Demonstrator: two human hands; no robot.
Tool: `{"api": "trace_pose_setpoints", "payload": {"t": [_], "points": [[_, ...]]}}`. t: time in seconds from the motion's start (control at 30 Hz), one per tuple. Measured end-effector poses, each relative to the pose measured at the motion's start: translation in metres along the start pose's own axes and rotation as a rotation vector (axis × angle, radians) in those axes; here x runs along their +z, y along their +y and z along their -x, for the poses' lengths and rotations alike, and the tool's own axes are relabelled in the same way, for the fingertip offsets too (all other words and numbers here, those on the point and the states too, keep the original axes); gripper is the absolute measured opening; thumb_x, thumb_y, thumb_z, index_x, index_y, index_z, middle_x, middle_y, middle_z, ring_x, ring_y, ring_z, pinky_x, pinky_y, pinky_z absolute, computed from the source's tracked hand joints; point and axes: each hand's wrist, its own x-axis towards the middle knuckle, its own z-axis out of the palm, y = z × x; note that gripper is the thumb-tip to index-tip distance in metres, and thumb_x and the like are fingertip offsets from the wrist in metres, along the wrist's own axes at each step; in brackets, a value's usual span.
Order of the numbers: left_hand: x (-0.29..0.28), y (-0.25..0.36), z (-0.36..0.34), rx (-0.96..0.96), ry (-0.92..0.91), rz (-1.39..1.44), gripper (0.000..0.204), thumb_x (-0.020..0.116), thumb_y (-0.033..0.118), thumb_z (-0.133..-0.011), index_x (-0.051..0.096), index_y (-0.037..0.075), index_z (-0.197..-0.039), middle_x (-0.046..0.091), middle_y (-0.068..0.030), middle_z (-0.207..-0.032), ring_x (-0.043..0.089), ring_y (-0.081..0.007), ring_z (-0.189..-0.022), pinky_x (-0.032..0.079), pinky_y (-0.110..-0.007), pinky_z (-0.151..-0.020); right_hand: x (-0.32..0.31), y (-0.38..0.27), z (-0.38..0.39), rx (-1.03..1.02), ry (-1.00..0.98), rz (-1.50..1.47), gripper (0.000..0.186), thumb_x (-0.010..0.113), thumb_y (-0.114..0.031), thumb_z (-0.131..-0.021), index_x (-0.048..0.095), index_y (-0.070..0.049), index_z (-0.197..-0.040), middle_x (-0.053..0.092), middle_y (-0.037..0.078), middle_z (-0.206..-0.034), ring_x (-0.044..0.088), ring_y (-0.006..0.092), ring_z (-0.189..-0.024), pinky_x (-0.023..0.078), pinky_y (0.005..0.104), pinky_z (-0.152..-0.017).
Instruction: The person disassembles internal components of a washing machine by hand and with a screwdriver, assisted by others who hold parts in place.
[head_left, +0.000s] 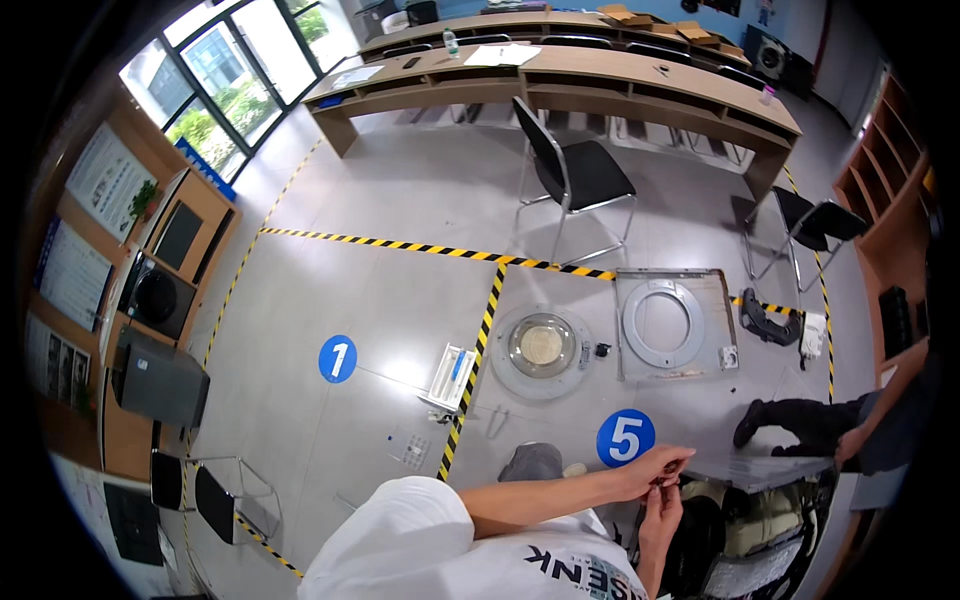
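small dark part (672, 469) is up at the fingertips, by the left side of the opened machine (755, 572); too small to tell what it is. left hand (662, 468) pinches it, fingers curled. right hand (660, 508) just below, fingertips up next to it; can't tell if it grips too.

machine is at lower right, insides exposed: black round piece (694, 535), beige piece (756, 521). grey panel (765, 472) along its far edge, co-worker's hand (850, 444) near the panel's right end.

on the floor (400, 290): blue sticker (626, 438) near the hands, beyond it the glass door (543, 345), front panel (712, 345) with a grey ring (632, 322) to its right. black curved part (765, 325) and white part (813, 338) farther right. white drawer (444, 385) left of the door, by striped tape (482, 340). chair (597, 175) beyond, then long tabletop (620, 72) with papers (502, 54) and bottle (451, 42).
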Motion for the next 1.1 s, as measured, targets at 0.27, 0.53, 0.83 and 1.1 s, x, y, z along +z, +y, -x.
{"api": "trace_pose_setpoints", "payload": {"t": [0.27,0.53,0.83,1.1], "points": [[0.022,-0.015,0.016,-0.398,0.037,0.004,0.043,0.053,0.039,-0.090,0.042,0.012,-0.058,0.042,0.0000,-0.053,0.042,-0.0105,-0.053,0.034,-0.024,-0.054,0.022,-0.005,0.055,0.023,0.456,0.158,0.011,0.056,-0.006,-0.090,0.058,0.004,-0.090,0.060,0.004,-0.080,0.053,0.0081,-0.077,0.044,0.0234,-0.070],[0.021,-0.087,0.091,-0.868,-0.120,-0.064,0.041,0.051,0.049,-0.088,0.059,0.011,-0.078,0.051,0.0008,-0.072,0.045,-0.0096,-0.067,0.035,-0.025,-0.057,0.067,-0.005,0.186,0.337,0.828,0.191,0.018,0.055,-0.014,-0.094,0.055,0.001,-0.084,0.057,0.002,-0.074,0.052,0.0084,-0.070,0.042,0.0216,-0.065],[0.004,-0.122,0.170,-1.022,-0.300,-0.234,0.038,0.046,0.043,-0.093,0.059,0.008,-0.084,0.055,-0.0005,-0.081,0.050,-0.0108,-0.078,0.040,-0.025,-0.074,0.118,0.009,0.265,0.296,0.938,0.232,0.024,0.049,-0.020,-0.098,0.055,0.000,-0.086,0.056,0.002,-0.072,0.050,0.0081,-0.064,0.042,0.0228,-0.061],[-0.007,-0.167,0.275,-0.913,-0.324,-0.725,0.030,0.051,0.037,-0.093,0.059,0.008,-0.092,0.052,-0.0001,-0.076,0.048,-0.0094,-0.071,0.040,-0.024,-0.067,0.188,0.038,0.386,0.357,1.331,0.104,0.008,0.060,-0.006,-0.089,0.059,0.001,-0.091,0.059,0.002,-0.077,0.054,0.0083,-0.070,0.044,0.0211,-0.066]]}}
